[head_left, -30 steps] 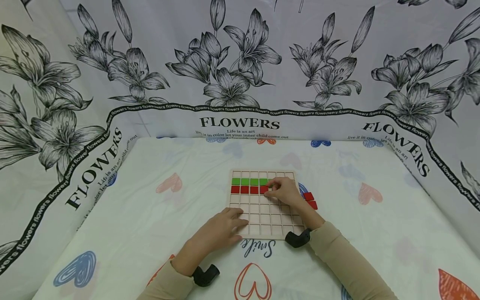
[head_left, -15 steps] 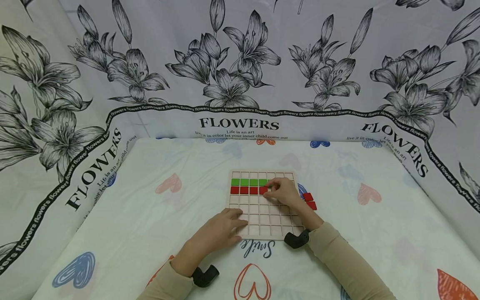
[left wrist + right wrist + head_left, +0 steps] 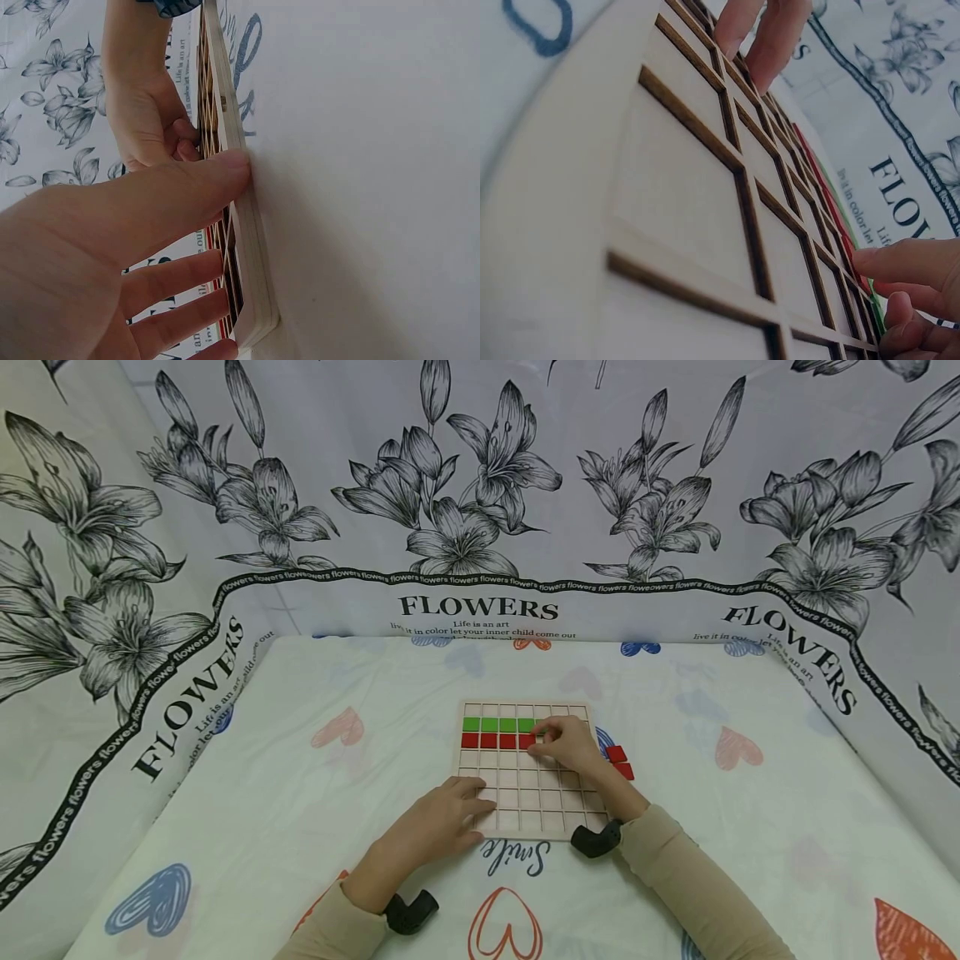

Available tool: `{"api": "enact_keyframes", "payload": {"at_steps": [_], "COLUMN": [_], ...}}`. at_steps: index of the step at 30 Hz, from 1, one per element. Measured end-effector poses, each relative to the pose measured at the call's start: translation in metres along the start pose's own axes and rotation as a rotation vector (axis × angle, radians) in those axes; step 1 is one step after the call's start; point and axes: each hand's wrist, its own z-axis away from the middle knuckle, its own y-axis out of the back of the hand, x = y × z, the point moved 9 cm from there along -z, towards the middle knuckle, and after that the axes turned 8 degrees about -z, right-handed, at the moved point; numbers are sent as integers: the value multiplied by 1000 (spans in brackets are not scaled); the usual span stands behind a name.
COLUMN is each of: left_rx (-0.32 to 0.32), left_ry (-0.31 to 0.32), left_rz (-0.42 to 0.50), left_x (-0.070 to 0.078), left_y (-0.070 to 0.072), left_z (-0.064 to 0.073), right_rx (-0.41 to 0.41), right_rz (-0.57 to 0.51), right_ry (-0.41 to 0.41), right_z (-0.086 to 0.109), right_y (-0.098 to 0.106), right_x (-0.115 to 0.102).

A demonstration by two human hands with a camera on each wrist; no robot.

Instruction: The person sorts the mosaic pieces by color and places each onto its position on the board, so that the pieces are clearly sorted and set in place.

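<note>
A square wooden grid board (image 3: 528,797) lies on the table, divided into small cells. Green tiles (image 3: 489,725) sit in a row near its far side, with a row of red tiles (image 3: 488,741) directly below. My right hand (image 3: 572,745) is at the right end of these rows, thumb and forefinger pinching the last red tile (image 3: 527,742). The right wrist view has the thumb (image 3: 870,261) right on the red row. My left hand (image 3: 441,818) rests at the board's near left corner, fingers spread over the cells and thumb (image 3: 229,169) on the near edge.
Two loose red tiles (image 3: 619,762) lie just right of the board. A white cloth with printed hearts (image 3: 339,727) covers the table, and a flower-printed curtain (image 3: 480,485) hangs behind. Each wrist carries a black camera mount (image 3: 411,912).
Both hands hold nearly the same places throughout. The right fingers stay at the end of the red row, and the tiles keep their positions.
</note>
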Motion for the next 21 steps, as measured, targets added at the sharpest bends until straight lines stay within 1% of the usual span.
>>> {"api": "enact_keyframes", "payload": {"at_steps": [8, 14, 21], "left_rx": [4, 5, -4], "left_ry": [-3, 5, 12], "left_rz": [4, -3, -1], "left_x": [1, 0, 0], "left_y": [0, 0, -1], "left_z": [-1, -1, 0], "right_rx": [-14, -32, -49], "right_rz": [-21, -13, -32], "right_ry": [4, 35, 46], "right_z": [4, 9, 17], "right_y": [1, 4, 7], "right_x": [2, 1, -1]}}
